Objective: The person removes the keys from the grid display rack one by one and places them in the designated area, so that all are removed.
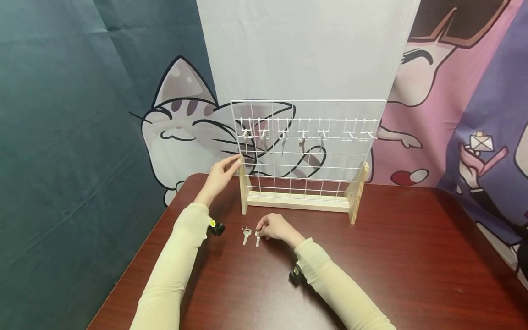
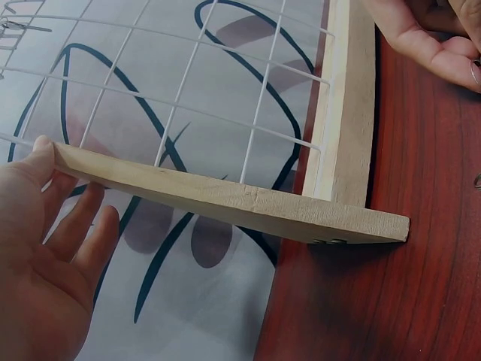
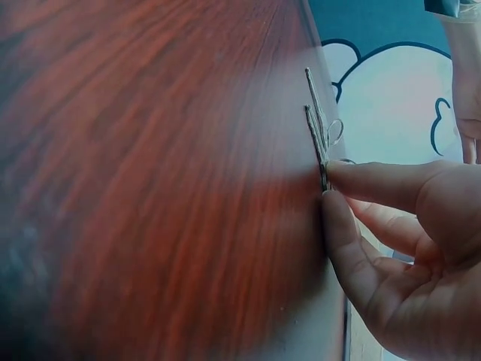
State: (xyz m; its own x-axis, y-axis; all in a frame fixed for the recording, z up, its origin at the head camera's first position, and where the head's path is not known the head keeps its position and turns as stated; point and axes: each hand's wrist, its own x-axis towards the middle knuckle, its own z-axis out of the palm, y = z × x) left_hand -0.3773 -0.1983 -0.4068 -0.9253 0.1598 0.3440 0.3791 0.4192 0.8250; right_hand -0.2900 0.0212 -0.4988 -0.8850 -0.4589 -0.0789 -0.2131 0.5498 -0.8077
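Observation:
A white wire grid rack (image 1: 305, 166) stands on the table in a wooden base. My left hand (image 1: 220, 176) holds the top of its left wooden upright (image 2: 225, 197), thumb on one side and fingers on the other. In front of the rack, my right hand (image 1: 275, 226) pinches the ring end of a silver key (image 1: 257, 239), which lies at the tabletop. Just left of it lies a second key (image 1: 246, 235) with a ring. The right wrist view shows my thumb and forefinger (image 3: 342, 199) closing at the key's end.
Several keys, one being a dark key (image 1: 303, 144), hang from hooks along the grid. Two hooks at the right, including the end hook (image 1: 368, 135), hold no key. The reddish-brown table (image 1: 412, 256) reaches a printed cloth backdrop (image 1: 305, 50).

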